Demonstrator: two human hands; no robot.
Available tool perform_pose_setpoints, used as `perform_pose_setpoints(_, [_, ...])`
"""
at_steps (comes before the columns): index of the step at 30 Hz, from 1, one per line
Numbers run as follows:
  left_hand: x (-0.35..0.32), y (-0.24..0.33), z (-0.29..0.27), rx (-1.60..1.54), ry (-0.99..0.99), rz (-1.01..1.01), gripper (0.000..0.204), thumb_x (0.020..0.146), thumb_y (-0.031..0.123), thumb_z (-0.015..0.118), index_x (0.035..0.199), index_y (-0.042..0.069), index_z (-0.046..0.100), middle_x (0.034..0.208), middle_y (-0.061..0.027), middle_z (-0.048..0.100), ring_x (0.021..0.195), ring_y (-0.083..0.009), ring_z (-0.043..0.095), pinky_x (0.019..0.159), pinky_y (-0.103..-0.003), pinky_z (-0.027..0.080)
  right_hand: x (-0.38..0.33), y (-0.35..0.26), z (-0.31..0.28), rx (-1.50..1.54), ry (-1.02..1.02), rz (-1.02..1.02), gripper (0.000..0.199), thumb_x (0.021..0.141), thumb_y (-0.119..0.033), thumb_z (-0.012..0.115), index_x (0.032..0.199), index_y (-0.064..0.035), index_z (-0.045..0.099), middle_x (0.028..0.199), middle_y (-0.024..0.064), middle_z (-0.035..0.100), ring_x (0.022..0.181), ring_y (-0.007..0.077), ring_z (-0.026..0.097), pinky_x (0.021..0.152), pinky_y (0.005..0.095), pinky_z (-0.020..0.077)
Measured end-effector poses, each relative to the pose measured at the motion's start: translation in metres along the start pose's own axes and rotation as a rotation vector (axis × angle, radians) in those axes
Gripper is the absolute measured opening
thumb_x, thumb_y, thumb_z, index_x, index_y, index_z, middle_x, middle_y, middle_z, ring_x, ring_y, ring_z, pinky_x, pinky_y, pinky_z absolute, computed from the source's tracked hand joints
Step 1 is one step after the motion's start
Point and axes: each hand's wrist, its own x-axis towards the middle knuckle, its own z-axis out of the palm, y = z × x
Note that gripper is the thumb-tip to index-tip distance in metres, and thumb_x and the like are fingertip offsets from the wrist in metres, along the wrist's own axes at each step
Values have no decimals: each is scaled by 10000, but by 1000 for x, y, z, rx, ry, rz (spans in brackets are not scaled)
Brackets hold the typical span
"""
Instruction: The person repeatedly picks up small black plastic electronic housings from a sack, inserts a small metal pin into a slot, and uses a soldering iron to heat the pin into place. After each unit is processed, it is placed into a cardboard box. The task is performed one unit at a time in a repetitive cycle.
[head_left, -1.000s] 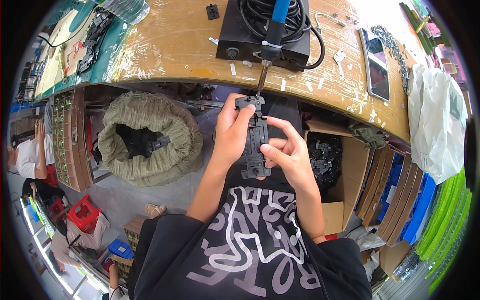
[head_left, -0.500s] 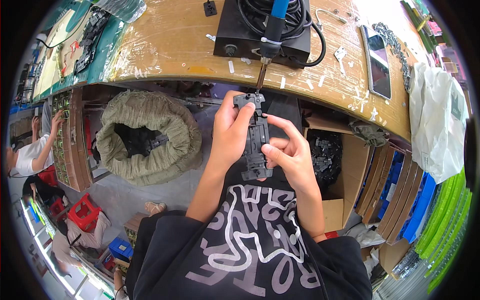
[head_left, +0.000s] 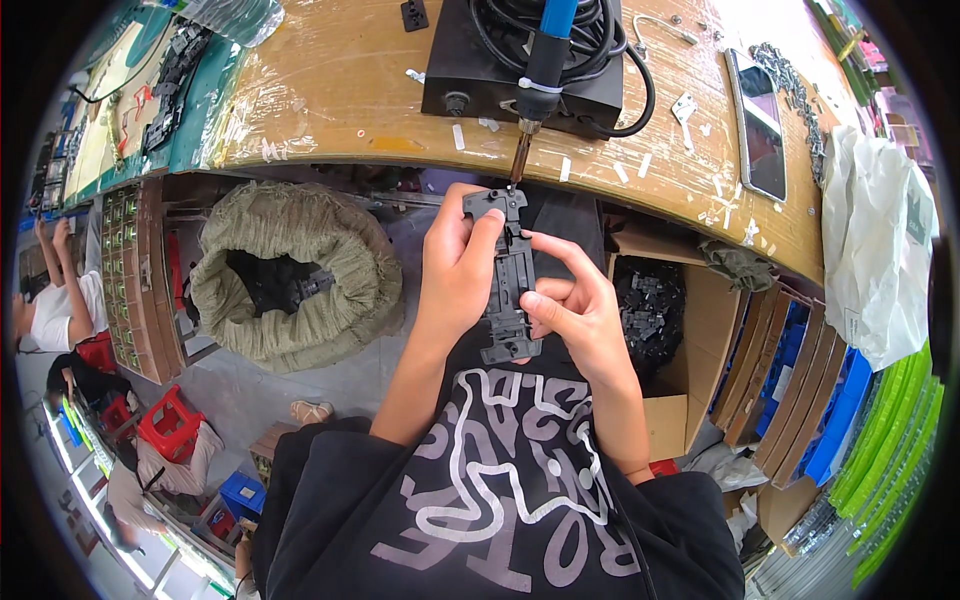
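A long black plastic part (head_left: 514, 270) with slots and ribs is held in front of my chest, its far end tilted toward the table edge. My left hand (head_left: 455, 265) grips its left side, thumb pressed on the upper face near the far end. From the right, my right hand (head_left: 585, 310) pinches it, thumb against the lower half and index fingertip by its upper right edge. A soldering iron (head_left: 541, 80) with a blue and black handle points down over the table edge. Its tip meets the far end of the part; whether they touch I cannot tell.
On the wooden table (head_left: 330, 100) stand a black box (head_left: 455, 85) with coiled cable and a phone (head_left: 757, 125). Below are a green fabric sack (head_left: 350, 240) and a carton (head_left: 685, 360) of black parts. A white plastic bag (head_left: 875, 240) hangs right. Another person (head_left: 65, 310) works far left.
Both hands and the black part have shifted very slightly left in the picture, keeping the same grip. At far left, the other person's arms have moved.
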Motion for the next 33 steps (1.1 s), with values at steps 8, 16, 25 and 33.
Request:
perform_pose_setpoints(8, [4,1,-2,37,6,-25,94,840,82,445,910,20,455,625,16,485,518,-16,389,442,-194,305,4,-3,1,33,-6,-10,483,773,-73,595,1201,-26,378,621,18,519,555,65,497,498,187,404])
perform_pose_setpoints(16, [2,6,3,-25,33,-28,96,837,79,445,913,21,455,618,18,482,507,-12,381,430,-193,297,1,-5,3,21,-2,-31,494,764,-58,587,1207,-8,375,655,12,527,565,39,482,472,153,389])
perform_pose_setpoints(25, [4,3,1,14,37,-25,100,825,79,455,908,25,469,574,27,467,468,-2,341,403,-193,263,2,-5,2,59,-11,-20,488,776,-67,591,1213,-18,380,641,21,533,562,66,503,503,185,409])
perform_pose_setpoints(33, [5,1,0,25,32,-13,108,824,80,453,914,23,473,579,20,481,468,-2,347,403,-195,265,2,-2,1,74,-7,-24,481,778,-66,590,1213,-22,389,651,25,534,563,63,498,504,184,408])
